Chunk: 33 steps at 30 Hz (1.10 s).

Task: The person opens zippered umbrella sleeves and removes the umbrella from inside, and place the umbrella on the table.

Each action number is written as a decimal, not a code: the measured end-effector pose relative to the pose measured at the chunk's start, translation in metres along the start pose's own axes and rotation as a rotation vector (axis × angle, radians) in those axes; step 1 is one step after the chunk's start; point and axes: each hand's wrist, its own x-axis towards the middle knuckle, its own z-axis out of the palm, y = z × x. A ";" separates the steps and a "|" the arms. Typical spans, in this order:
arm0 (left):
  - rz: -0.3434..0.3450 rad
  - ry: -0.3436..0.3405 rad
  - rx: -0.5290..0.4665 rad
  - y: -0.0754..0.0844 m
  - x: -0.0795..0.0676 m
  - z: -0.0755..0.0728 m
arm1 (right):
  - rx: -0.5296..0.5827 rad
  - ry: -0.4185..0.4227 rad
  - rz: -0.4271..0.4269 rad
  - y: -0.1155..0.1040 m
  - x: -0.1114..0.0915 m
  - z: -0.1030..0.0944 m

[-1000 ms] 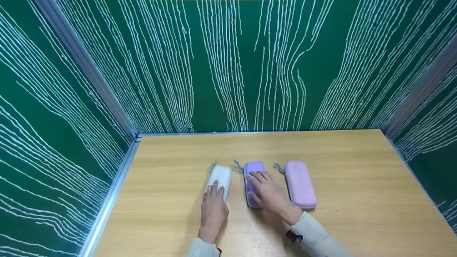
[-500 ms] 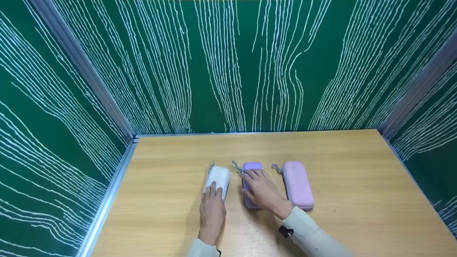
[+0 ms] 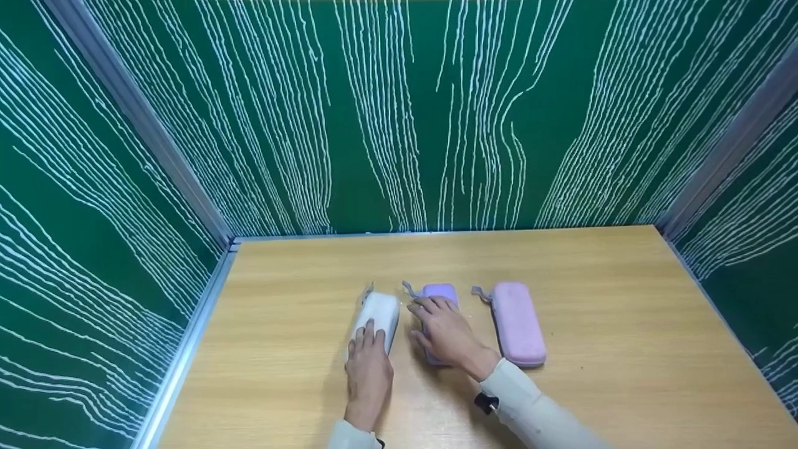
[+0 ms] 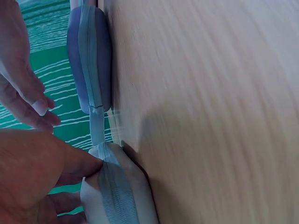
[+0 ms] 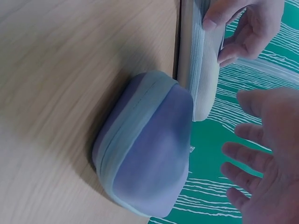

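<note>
A white zippered pencil case [image 3: 380, 310] lies at the left of the row, and my left hand [image 3: 369, 377] grips its near part. In the left wrist view the thumb presses the zipper side of that white case [image 4: 122, 193], with fingers across the other side. A purple pencil case [image 3: 440, 291] lies in the middle, partly hidden in the head view by my right hand [image 3: 450, 335]. The right wrist view shows this hand [image 5: 280, 149] with spread, relaxed fingers, hovering above the purple case [image 5: 154, 154] with a gap between. The pink pencil case [image 3: 519, 324] lies untouched at the right.
The wooden table [image 3: 299, 299] bears the row of cases. Grey zipper pulls, such as the purple case's strap [image 3: 408, 289], stick out at their far left corners. Green panels [image 3: 374, 125] with white lines enclose the back and sides, joined by metal posts [image 3: 149, 118].
My right hand has shifted left and lifted off the purple case. My left hand stays on the white case. The whole view drifts slightly.
</note>
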 end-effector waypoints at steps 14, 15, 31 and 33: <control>-0.022 -0.048 0.036 0.001 0.001 -0.004 | -0.002 0.013 -0.013 0.000 0.008 0.002; -0.030 -0.054 0.028 0.001 0.001 -0.005 | 0.003 0.010 -0.007 0.001 0.009 0.002; 0.009 -0.024 0.004 -0.005 0.002 -0.006 | 0.002 -0.079 0.020 0.001 0.018 0.001; -0.004 -0.030 -0.001 -0.005 0.001 -0.007 | 0.016 -0.093 0.029 0.001 0.020 0.001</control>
